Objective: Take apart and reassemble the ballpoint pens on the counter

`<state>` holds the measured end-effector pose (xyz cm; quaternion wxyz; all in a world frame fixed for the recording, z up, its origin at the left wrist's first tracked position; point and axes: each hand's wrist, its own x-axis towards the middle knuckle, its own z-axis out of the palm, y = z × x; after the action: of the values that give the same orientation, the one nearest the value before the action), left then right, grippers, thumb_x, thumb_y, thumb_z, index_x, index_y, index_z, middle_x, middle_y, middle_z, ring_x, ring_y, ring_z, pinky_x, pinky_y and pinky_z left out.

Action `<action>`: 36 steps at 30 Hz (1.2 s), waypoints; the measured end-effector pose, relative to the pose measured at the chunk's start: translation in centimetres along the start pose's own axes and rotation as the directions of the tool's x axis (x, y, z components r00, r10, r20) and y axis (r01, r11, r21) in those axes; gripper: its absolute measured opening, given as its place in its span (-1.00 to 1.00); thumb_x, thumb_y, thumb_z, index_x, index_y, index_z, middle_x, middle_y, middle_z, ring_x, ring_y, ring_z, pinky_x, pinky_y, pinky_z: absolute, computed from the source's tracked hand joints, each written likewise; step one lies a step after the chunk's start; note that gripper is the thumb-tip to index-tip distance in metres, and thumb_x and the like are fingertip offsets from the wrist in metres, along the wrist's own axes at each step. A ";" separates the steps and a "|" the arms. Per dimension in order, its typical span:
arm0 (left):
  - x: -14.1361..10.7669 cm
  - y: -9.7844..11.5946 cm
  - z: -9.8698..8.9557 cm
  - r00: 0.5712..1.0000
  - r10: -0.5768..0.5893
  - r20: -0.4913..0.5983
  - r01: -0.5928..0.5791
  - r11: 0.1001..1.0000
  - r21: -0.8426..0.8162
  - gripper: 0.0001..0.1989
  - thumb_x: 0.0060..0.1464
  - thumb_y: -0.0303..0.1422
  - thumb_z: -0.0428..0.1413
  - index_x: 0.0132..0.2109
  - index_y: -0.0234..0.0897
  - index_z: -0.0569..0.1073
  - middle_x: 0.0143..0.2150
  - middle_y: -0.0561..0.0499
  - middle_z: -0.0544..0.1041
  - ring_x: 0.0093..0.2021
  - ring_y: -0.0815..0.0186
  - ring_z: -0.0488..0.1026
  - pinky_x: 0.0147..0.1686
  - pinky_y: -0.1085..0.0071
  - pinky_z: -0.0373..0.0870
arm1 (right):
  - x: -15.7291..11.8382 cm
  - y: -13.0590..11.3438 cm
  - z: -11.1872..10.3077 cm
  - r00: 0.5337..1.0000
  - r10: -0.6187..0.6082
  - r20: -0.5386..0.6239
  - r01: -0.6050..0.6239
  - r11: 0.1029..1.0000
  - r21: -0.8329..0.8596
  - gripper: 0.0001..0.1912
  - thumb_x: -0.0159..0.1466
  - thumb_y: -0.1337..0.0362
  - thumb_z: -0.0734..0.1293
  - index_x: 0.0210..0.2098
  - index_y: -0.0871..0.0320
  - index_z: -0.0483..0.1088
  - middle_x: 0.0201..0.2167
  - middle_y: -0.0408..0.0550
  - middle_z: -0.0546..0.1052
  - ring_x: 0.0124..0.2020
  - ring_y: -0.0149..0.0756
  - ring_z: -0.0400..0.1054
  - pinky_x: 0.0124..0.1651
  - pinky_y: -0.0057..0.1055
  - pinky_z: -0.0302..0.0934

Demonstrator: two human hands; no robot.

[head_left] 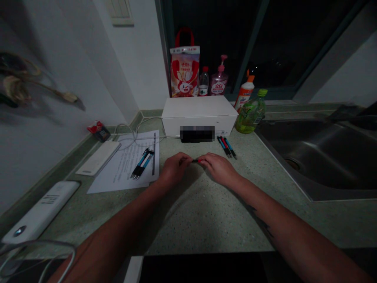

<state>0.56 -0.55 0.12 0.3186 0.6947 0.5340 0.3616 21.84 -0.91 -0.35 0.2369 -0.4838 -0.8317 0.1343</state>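
My left hand (176,167) and my right hand (218,167) meet over the middle of the counter, each pinching one end of a red and black pen (196,160). Only its short middle part shows between my fingers; both ends are hidden. Right of my hands, several pens (226,147) with blue, red and black barrels lie side by side. On the left, a group of blue, white and black pens (142,163) rests on printed paper (118,169).
A white box (198,108) stands behind my hands, a dark device (197,136) against its front. A green bottle (250,116) is beside the metal sink (324,157). Left are a white flat box (98,158), a long white device (43,210) and cables (134,135).
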 end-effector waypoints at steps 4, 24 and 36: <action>0.1 -0.1 0.1 0.999 -0.007 -0.053 0.004 0.998 -0.055 -0.89 0.12 -0.33 0.21 -0.19 -0.21 0.54 -0.23 -0.04 0.63 -0.23 0.18 0.55 -0.13 0.22 0.47 | 0.0 0.1 0.1 1.000 -0.013 -0.016 0.013 1.000 0.009 -0.77 0.49 0.33 0.25 -0.05 0.11 0.56 -0.14 0.03 0.64 -0.08 -0.14 0.53 -0.02 -0.24 0.35; 0.0 0.1 0.2 0.998 0.008 -0.066 -0.013 0.997 -0.075 -0.94 0.08 -0.36 0.20 -0.25 -0.20 0.52 -0.26 -0.02 0.61 -0.25 0.20 0.54 -0.14 0.23 0.48 | -0.1 0.0 0.1 1.000 -0.005 -0.017 0.005 1.000 0.000 -0.76 0.50 0.32 0.24 -0.02 0.11 0.56 -0.13 0.02 0.64 -0.07 -0.17 0.52 -0.03 -0.27 0.34; -0.2 0.2 0.2 0.999 -0.032 -0.019 0.031 0.998 -0.058 -0.95 0.19 -0.36 0.18 -0.20 -0.22 0.52 -0.25 -0.02 0.62 -0.22 0.19 0.55 -0.12 0.22 0.47 | -0.1 0.0 0.1 1.000 -0.016 -0.023 0.016 1.000 0.009 -0.75 0.50 0.29 0.24 -0.03 0.07 0.57 -0.13 0.02 0.64 -0.08 -0.14 0.52 -0.03 -0.23 0.35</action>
<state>0.81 -0.81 0.15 0.3390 0.6732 0.5371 0.3787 21.82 -1.02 -0.44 0.2499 -0.4776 -0.8321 0.1308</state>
